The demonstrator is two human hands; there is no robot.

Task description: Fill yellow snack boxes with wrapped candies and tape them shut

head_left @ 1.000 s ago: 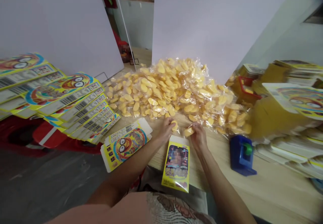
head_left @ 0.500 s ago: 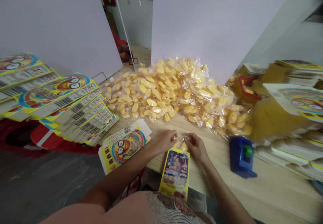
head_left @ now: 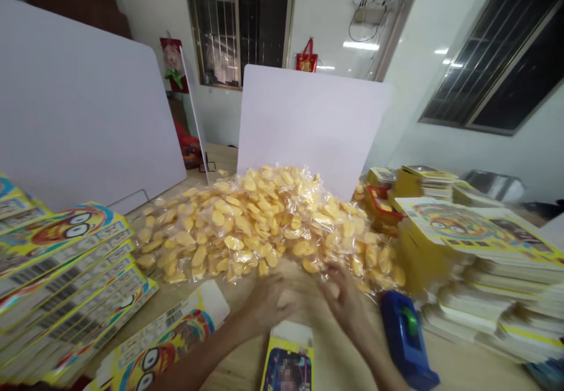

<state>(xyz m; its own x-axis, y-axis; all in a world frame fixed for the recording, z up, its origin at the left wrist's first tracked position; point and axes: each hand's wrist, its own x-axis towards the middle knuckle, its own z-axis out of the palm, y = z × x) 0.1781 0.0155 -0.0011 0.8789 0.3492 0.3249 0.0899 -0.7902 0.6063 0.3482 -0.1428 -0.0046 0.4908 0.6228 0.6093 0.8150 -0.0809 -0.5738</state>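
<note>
A big heap of small yellow pieces in clear wrappers (head_left: 264, 226) lies on the wooden table (head_left: 462, 373). My left hand (head_left: 264, 307) and my right hand (head_left: 348, 303) are close together at the heap's near edge, both smeared by motion, so their fingers and anything in them cannot be made out. Just below the hands stands a yellow printed box (head_left: 288, 363) with its white top flap open towards the heap.
Flat yellow printed cartons (head_left: 66, 261) are fanned out at the left, one more (head_left: 163, 350) beside the box. A blue device with a green knob (head_left: 405, 335) sits right of my hands. Stacked cartons (head_left: 476, 250) fill the right. White boards (head_left: 308, 120) stand behind.
The view has tilted up, showing the windows and wall. Both hands have moved from the box's mouth forward to the near edge of the heap.
</note>
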